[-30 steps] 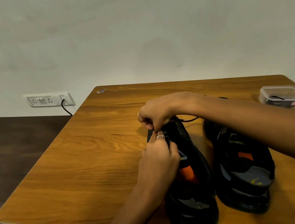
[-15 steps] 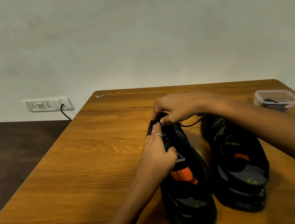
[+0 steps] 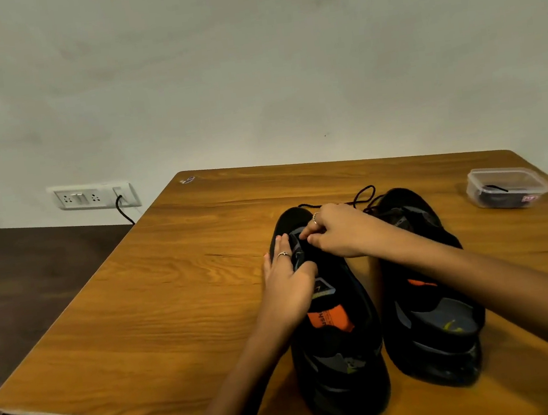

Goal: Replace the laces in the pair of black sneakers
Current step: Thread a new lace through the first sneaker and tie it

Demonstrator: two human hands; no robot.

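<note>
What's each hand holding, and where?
Left hand steadies the left sneaker by its upper near the toe. Right hand pinches there too; exactly what cannot be told.

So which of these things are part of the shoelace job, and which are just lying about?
Part of the job: left sneaker, right sneaker, black lace, left hand, right hand, box holding a dark lace.

Lying about: table, wall socket, plugged cable.
</note>
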